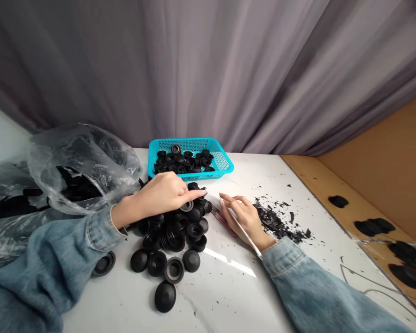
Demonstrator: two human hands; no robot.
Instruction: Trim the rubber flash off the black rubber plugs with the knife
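Over a pile of black ribbed rubber caps (175,238), my left hand (164,192) reaches to the right, its fingers closed. At its fingertips shows a small black scrap (204,188); the other fingers are mostly hidden behind the hand. My right hand (244,215) is just right of the pile, closed around a thin white stick (242,231) that runs back over the hand like a pen. Beneath that hand, a reddish tool (223,222) lies on the table, partly covered.
A turquoise basket (229,166) holding similar black caps stands at the back. Clear plastic bags (86,148) with black pieces are at left. Black shavings (277,224) lie right of my right hand. Black discs (374,226) sit on the wooden strip near a thin cable (374,291).
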